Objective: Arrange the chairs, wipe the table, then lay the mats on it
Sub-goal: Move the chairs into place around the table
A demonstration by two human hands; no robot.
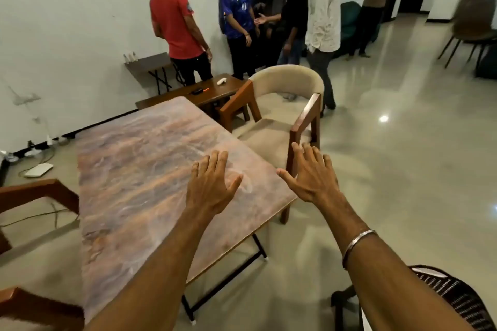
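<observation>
A long table (129, 169) with a pink-brown marbled top runs away from me at the centre left. A beige cushioned chair with wooden arms (282, 113) stands at the table's right side, turned toward it. My left hand (212, 183) hovers open over the table's near right part, fingers spread. My right hand (309, 172) is open too, stretched toward the chair's near arm, just short of it or touching it; I cannot tell which. No mats or cloth are in view.
Wooden chair parts (37, 193) show at the left edge. A dark woven chair (451, 295) sits at the bottom right. A low wooden bench (207, 91) stands beyond the table. Several people (242, 16) stand at the back wall. Cables (37, 169) lie on the floor at left.
</observation>
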